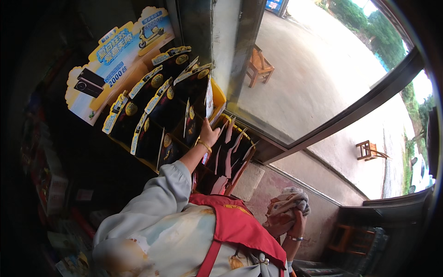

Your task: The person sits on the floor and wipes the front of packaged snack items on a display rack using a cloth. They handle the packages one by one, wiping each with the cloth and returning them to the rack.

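Note:
My left hand (209,134) reaches out to a tiered cardboard display stand (218,95) with yellow sides. Its fingers touch the stand's corner by a white card (209,98); whether they grip anything is unclear. Dark compartments with upright cards (156,95) fill the stand. Just beyond the hand is a lower display box (250,142) holding several pinkish cards (229,162). Off to the right, away from both displays, my right hand (298,221) clutches a crumpled greyish cloth (289,204).
A printed header board (119,59) rises behind the stand. A glass door or window with a dark frame (341,119) runs alongside. Outside stand a wooden chair (260,67) and another wooden seat (367,150). Packaged goods (52,190) line the dark left side. A stone block (247,180) lies by the lower box.

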Demonstrator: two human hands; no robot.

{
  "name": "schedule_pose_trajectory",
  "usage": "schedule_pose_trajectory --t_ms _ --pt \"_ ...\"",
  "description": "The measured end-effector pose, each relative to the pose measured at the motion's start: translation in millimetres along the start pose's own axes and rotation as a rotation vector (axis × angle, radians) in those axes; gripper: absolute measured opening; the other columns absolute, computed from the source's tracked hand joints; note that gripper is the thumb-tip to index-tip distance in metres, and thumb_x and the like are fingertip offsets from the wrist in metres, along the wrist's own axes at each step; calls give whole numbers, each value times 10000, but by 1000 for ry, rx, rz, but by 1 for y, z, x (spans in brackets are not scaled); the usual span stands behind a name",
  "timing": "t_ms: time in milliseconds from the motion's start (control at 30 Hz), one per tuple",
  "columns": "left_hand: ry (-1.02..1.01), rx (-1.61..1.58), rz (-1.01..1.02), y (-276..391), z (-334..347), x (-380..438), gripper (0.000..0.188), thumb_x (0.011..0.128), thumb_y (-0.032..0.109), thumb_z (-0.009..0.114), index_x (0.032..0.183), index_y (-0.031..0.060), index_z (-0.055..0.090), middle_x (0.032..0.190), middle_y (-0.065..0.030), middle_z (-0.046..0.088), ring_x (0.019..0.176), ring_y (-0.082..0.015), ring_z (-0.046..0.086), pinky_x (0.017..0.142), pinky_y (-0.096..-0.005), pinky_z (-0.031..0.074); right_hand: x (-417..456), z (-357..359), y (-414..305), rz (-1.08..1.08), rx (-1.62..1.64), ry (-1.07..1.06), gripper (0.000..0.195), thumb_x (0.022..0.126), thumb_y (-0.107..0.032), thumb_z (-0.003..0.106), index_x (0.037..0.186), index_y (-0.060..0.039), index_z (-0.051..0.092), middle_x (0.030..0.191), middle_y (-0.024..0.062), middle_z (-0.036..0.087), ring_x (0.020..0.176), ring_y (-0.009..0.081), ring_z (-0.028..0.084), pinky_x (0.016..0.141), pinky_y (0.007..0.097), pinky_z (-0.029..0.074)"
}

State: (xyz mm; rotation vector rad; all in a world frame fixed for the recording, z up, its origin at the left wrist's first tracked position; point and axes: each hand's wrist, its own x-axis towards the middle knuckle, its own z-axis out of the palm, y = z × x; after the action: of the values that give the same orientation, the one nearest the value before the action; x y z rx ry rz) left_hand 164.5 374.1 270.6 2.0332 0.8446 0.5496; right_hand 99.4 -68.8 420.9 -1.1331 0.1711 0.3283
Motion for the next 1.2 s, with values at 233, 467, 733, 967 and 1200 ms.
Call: schedule_pose_trajectory --t_ms 233,467,733,967,1200 --pt "-658 -707 99 113 -142 -1 202 855 75 603 1045 10 622 938 -65 663 902 -97 607 754 -208 498 14 6 4 2 -39 -115 361 810 -58 532 1166 -6 506 1092 117 585 980 239 583 842 346 493" --pt "-36 -268 475 122 -180 102 293 847 4 559 1138 -28 556 1097 -117 618 1036 -172 582 890 -279 461 28 -1 18 -16 -10 -164 348 825 -52 529 1169 -9 499 1100 112 580 985 235 579 842 344 492" --pt "-35 474 450 118 -175 158 358 745 144 640 1064 -11 589 1016 -205 616 943 -342 589 819 -397 477 19 -4 15 -36 42 -88 383 786 -23 570 1160 -1 496 1083 106 585 981 223 581 848 332 485" --pt "-104 716 253 124 -192 175 294 684 209 637 898 9 651 915 -200 640 857 -355 615 767 -417 498 8 -4 16 -48 -1 -84 330 823 -77 549 1145 -15 511 1085 113 584 970 235 583 816 349 504" --pt "-64 925 278 127 -175 147 179 758 94 514 836 32 664 854 -168 657 822 -324 640 692 -432 504 4 -9 24 -39 -30 -64 324 821 -72 551 1138 -14 510 1091 111 577 974 232 578 823 334 498"
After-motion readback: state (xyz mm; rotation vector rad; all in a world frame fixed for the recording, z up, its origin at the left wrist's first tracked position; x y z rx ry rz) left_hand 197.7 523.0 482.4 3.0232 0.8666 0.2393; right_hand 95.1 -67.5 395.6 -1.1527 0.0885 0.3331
